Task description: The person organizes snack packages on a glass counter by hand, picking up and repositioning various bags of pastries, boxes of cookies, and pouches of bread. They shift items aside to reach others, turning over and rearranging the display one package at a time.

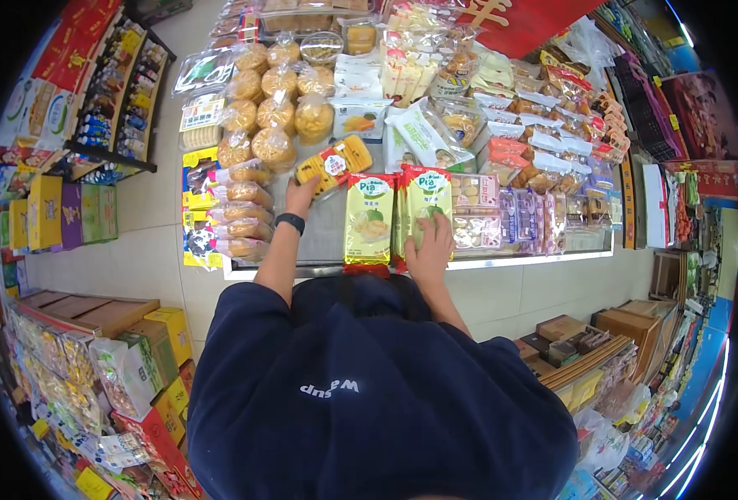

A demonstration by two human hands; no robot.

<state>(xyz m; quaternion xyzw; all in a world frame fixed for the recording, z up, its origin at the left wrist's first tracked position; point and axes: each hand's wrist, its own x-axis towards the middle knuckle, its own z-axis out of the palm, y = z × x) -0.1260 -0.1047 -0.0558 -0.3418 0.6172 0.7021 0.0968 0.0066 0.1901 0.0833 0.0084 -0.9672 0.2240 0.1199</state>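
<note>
My left hand, a dark band on its wrist, is closed on the near left end of a clear pack of yellow pastries with a red and white label. The pack is tilted over the grey display surface. Two stacks of yellow-green Pia packets with red edges stand side by side at the front: a left Pia packet and a right Pia packet. On the front of the right one lies my right hand, fingers spread and touching it.
Round bagged pastries fill the back left, above long wrapped buns. White bags lie behind the Pia packets, and boxed cakes sit to their right. The white table edge runs along the front. Shelves stand further left.
</note>
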